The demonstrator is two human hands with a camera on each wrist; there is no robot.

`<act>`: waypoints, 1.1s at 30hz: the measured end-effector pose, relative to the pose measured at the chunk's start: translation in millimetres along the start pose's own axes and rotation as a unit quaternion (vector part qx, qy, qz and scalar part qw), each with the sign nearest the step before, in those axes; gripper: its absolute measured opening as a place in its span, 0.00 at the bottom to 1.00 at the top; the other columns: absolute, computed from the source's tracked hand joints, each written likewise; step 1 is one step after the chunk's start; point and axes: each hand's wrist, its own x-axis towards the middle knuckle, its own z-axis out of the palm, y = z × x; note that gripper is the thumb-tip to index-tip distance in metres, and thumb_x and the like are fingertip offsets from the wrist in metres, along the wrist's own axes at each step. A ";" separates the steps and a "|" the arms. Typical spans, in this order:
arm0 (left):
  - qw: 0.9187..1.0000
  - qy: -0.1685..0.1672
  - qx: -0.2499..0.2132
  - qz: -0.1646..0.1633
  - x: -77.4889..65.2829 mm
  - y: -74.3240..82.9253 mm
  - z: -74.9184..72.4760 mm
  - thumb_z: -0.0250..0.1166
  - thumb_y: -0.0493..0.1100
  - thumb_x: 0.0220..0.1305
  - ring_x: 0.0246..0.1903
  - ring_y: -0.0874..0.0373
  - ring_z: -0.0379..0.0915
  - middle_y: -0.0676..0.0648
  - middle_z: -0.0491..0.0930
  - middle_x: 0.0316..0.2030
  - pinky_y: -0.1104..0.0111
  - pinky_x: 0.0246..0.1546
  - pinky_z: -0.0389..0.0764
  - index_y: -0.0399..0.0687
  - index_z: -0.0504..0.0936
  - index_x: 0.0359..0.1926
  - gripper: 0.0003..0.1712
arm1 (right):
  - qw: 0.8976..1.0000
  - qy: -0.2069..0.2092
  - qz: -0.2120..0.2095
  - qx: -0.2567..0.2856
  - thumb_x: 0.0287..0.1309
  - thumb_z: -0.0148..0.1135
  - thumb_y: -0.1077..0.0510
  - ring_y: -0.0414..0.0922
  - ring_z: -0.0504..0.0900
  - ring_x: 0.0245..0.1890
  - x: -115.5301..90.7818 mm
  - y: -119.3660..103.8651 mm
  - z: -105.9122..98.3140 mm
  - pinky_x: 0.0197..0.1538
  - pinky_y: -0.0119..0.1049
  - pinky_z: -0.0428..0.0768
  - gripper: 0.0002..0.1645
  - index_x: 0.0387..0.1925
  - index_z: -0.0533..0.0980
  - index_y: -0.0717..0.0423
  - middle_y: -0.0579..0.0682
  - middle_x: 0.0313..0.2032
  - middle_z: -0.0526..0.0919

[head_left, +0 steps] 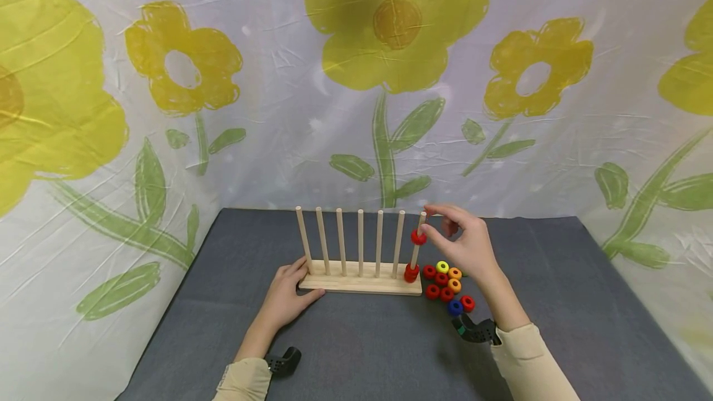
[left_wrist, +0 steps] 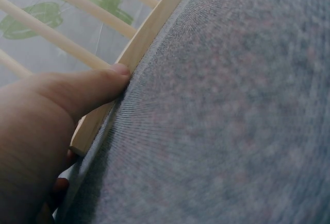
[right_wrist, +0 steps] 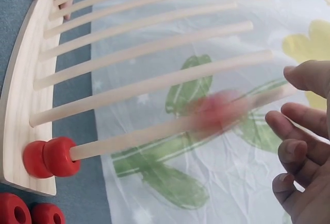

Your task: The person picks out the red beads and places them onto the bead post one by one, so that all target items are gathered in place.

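A wooden peg stand [head_left: 362, 285] with a row of upright pegs rests on the table. My left hand [head_left: 288, 294] grips its left end, with the thumb [left_wrist: 105, 87] on the front edge and the other fingers round the far side. On the rightmost peg [right_wrist: 129, 139], two red beads [right_wrist: 51, 157] are stacked at the base. Higher on that peg is another red bead [head_left: 418, 237], blurred in the right wrist view and apart from the fingers. Beside the peg's top, my right hand [head_left: 465, 243] has thumb and forefinger spread, holding nothing.
Right of the stand lies a cluster of loose beads: several red ones [head_left: 432, 291], a yellow-green bead [head_left: 442, 267], orange beads [head_left: 454, 286] and a blue bead [head_left: 455, 308]. A dark grey cloth [head_left: 362, 345] covers the table. Behind hangs a flower-printed sheet [head_left: 267, 159].
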 end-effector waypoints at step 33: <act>1.000 0.007 -0.003 0.001 0.2 -0.2 0.7 0.77 0.55 0.66 0.71 0.36 0.63 0.37 0.66 0.77 0.38 0.69 0.68 0.36 0.74 0.74 0.44 | 1.000 0.005 -0.004 -0.007 0.62 0.76 0.64 0.40 0.71 0.26 -15.3 6.6 -4.6 0.31 0.36 0.71 0.17 0.53 0.88 0.55 0.43 0.33 0.84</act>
